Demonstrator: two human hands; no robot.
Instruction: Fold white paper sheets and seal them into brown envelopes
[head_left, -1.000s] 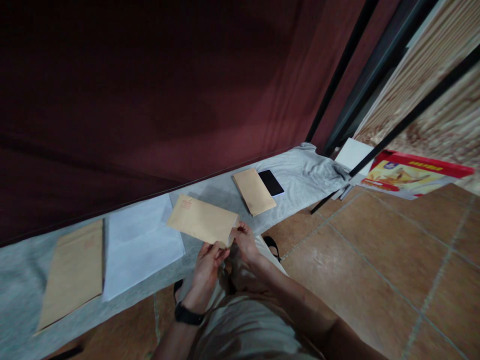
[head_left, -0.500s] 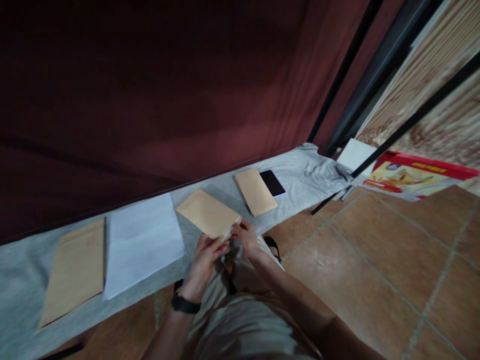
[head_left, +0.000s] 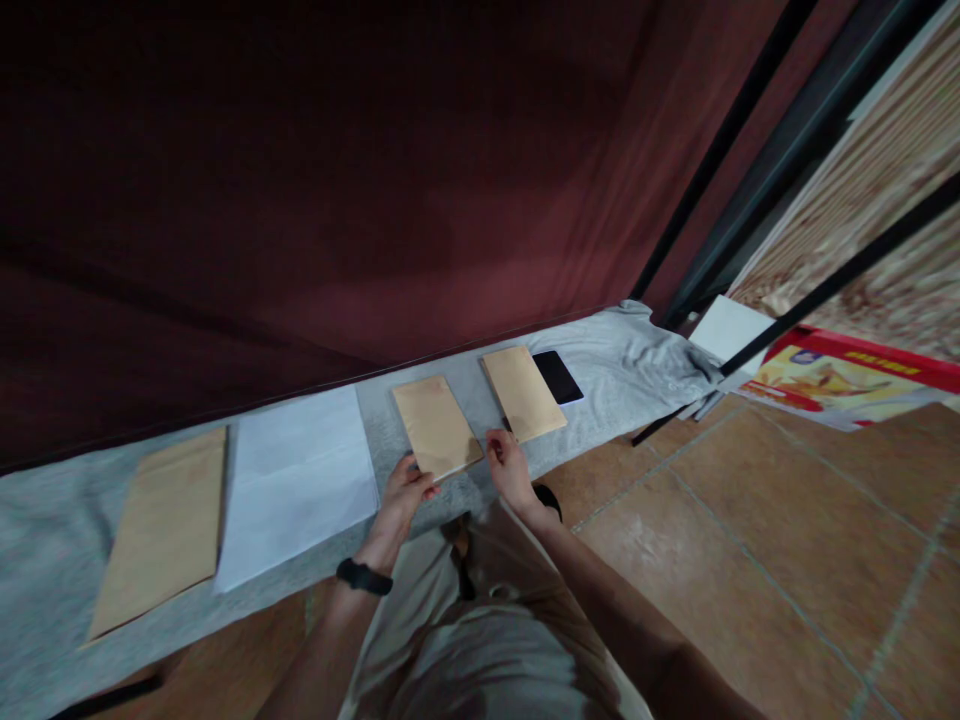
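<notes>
A brown paper envelope (head_left: 439,425) lies on the grey cloth in front of me. My left hand (head_left: 405,492) grips its near left corner, thumb on top. Just off its near right corner is my right hand (head_left: 510,470), fingers loosely bent and nothing visible in them. Another brown envelope (head_left: 523,392) lies to the right, partly beside a black flat device (head_left: 557,376) that looks like a phone or tablet. On the left are white paper sheets (head_left: 300,480) and a larger brown envelope (head_left: 169,530).
Grey cloth (head_left: 637,365) covers the narrow bench. A dark red curtain (head_left: 375,200) hangs along its far side. Black poles (head_left: 720,150) rise at the right, near a red and yellow box (head_left: 847,375) by the tiled floor (head_left: 712,540).
The envelope in front of me has turned and now lies flatter on the cloth. My right hand has come off its edge, while my left hand stays at its corner. The view has shifted slightly.
</notes>
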